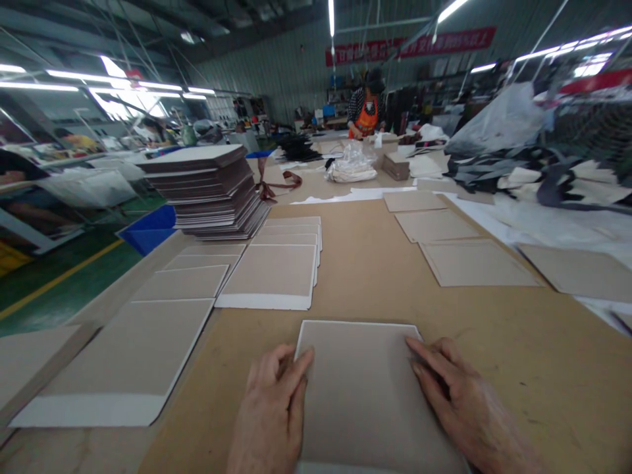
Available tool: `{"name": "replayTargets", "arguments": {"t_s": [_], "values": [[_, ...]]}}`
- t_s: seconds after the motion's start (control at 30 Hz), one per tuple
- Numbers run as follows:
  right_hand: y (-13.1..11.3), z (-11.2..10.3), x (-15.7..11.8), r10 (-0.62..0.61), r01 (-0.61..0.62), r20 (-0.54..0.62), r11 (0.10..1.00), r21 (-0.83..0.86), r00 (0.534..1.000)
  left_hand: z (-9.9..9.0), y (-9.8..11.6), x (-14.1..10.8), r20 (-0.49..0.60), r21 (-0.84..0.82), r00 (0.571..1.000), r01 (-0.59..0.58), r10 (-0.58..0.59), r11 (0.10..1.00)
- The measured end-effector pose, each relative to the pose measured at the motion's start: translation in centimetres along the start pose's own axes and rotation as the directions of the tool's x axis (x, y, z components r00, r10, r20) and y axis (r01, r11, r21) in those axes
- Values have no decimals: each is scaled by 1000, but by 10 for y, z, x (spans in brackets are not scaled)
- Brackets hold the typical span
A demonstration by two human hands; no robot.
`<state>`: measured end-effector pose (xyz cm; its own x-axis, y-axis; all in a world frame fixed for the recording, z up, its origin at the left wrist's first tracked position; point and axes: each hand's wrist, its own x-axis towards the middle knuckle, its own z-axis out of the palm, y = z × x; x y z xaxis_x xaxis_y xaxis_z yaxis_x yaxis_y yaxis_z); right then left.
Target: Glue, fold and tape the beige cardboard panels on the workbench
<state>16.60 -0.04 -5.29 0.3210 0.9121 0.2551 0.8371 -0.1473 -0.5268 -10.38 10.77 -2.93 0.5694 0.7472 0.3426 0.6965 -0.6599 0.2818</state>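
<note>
Against the beige panel (360, 395), left hand (271, 401) and right hand (467, 395), fingers slightly parted, grip unclear.

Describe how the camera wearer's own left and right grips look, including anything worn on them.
Both the left grip and the right grip are bare human hands, with no gloves and no visible rings. Knuckles and thumbs show clearly; some fingers are partly hidden. No sleeve, watch, cable or printed marking shows on either. The picture's lower edge cuts off the arms, so clothing further up cannot be told.
</note>
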Motion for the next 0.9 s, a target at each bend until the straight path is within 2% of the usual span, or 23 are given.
{"name": "replayTargets", "arguments": {"t_s": [0.07, 0.13, 0.2, 0.23, 0.33, 0.43, 0.5, 0.6, 0.73, 0.9], "values": [[-4, 1, 0, -57, 61, 60, 995, -77, 997, -4, 7, 8, 119, 104, 979, -177, 164, 979], [-8, 1, 0, -77, 99, 125, 979, -179, 989, -7, 16, 15, 260, 132, 925, -320, 278, 938], [-9, -1, 0, -56, 100, 179, 963, -249, 982, -10, 22, 20, 337, 133, 883, -389, 327, 912], [-8, -2, -1, -38, 88, 189, 959, -268, 981, -11, 24, 20, 341, 139, 876, -405, 340, 904], [2, -9, -4, -2, 42, 165, 969, -244, 986, -14, 18, 12, 248, 159, 910, -376, 332, 913], [14, -17, -2, 11, 2, 174, 997, -74, 985, -13, 4, -2, 150, 149, 950, -296, 274, 944], [18, -21, 6, 54, -60, 161, 998, 31, 986, -11, -3, -9, 137, 127, 958, -268, 251, 955], [20, -21, 24, 116, -125, 118, 989, 79, 986, -9, -5, -11, 141, 74, 968, -221, 209, 973], [19, -16, 41, 82, -98, 176, 991, 89, 981, -8, -2, -9, 133, -7, 975, -178, 178, 984], [23, -14, 42, 68, -85, 110, 984, 158, 992, -12, 0, -10, 92, -84, 981, -162, 169, 983]]}}
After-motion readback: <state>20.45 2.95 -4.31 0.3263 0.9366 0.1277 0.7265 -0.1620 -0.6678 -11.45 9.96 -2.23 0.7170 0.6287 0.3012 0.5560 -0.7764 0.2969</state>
